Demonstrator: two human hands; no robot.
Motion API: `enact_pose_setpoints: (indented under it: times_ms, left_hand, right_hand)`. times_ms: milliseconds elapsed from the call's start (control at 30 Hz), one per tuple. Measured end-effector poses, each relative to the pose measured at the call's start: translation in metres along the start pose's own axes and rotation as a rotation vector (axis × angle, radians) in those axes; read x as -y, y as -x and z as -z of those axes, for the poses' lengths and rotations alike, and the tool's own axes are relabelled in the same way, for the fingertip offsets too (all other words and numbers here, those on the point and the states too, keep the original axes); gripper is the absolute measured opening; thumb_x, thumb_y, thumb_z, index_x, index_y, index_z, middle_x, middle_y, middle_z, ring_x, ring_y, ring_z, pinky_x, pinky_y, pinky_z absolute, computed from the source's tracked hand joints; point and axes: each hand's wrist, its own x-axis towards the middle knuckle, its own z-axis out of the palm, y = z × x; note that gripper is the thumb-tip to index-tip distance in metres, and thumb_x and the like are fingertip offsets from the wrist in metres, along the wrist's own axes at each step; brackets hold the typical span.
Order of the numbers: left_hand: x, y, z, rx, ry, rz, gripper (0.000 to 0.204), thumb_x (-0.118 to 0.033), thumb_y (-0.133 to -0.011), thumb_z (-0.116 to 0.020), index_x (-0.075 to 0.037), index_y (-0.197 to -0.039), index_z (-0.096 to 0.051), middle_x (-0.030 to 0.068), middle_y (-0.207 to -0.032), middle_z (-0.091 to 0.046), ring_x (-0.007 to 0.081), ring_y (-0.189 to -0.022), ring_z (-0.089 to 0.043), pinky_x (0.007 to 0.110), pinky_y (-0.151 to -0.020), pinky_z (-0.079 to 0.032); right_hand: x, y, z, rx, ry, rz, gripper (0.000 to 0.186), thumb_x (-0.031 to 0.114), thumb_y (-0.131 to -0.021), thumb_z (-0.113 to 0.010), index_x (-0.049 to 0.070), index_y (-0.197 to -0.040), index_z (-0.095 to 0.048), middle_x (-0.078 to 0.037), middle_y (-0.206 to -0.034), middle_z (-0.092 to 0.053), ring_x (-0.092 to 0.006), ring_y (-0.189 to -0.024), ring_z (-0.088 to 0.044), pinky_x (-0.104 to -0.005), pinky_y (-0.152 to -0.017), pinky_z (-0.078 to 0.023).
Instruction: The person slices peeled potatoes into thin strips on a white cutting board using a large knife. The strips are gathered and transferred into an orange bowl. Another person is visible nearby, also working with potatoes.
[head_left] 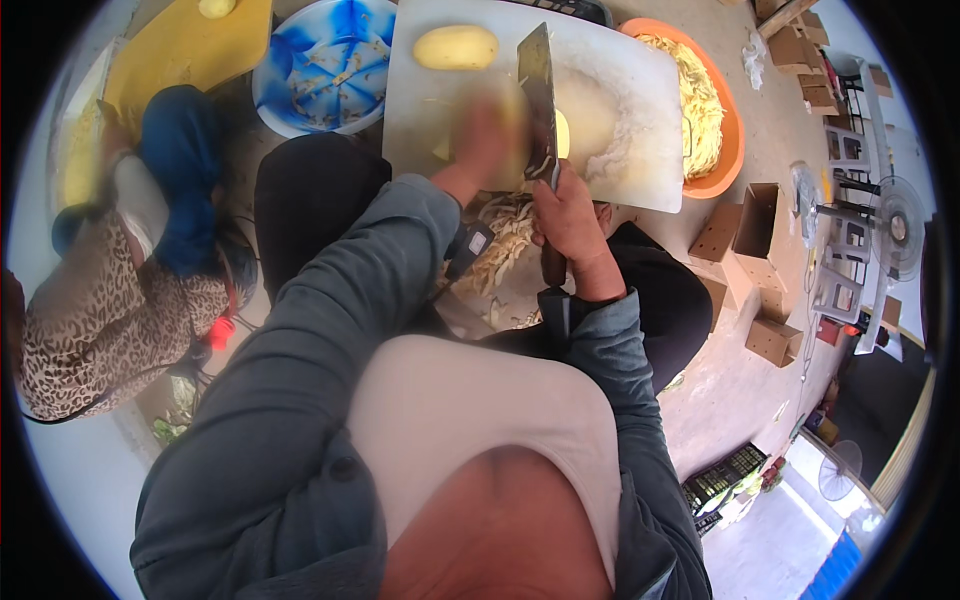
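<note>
My right hand (572, 215) is closed round the handle of a cleaver (537, 85), its dark blade pointing away over a white cutting board (640, 95). My left hand (487, 130) is just left of the blade, smeared by motion, so its fingers cannot be read. Pale yellow pieces show beneath and beside it, and a cut piece (562, 135) lies right of the blade. Farther back on the board rests a whole peeled, pale yellow oval fruit or vegetable (456, 47). Whether the left hand holds anything, I cannot tell.
Beside the board on the right stands an orange basin (735, 150) of yellow shreds; a blue-and-white basin (290, 110) with scraps stands left. Peelings (505, 245) lie below the board's near edge. Another person (105, 300) works at a yellow board (185, 45). Cardboard boxes (765, 235) stand right.
</note>
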Motion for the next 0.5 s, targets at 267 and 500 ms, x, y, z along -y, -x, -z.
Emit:
enact_pose_setpoints:
  times_ms: [267,500]
  left_hand:
    - [-0.003,0.000,0.000,-0.015,-0.017,0.000,0.056,-0.028,-0.070,-0.079,-0.007,-0.115,-0.054,0.0149,-0.113,-0.053,0.0275,-0.095,-0.060,0.037,-0.084,-0.051]
    - [-0.002,0.000,0.000,-0.011,-0.003,-0.001,0.056,-0.028,-0.070,-0.078,-0.006,-0.115,-0.053,0.0146,-0.113,-0.053,0.0276,-0.096,-0.060,0.037,-0.084,-0.051]
  right_hand:
    - [-0.007,-0.011,-0.004,-0.009,0.027,-0.027,0.025,0.011,-0.088,-0.049,-0.007,-0.106,-0.047,-0.025,-0.077,-0.059,-0.0345,-0.055,-0.063,-0.0420,-0.053,-0.051]
    - [-0.030,-0.027,-0.008,-0.055,0.131,0.078,0.028,0.013,-0.087,-0.051,-0.009,-0.105,-0.046,-0.032,-0.084,-0.060,-0.0474,-0.080,-0.061,-0.0489,-0.072,-0.049]
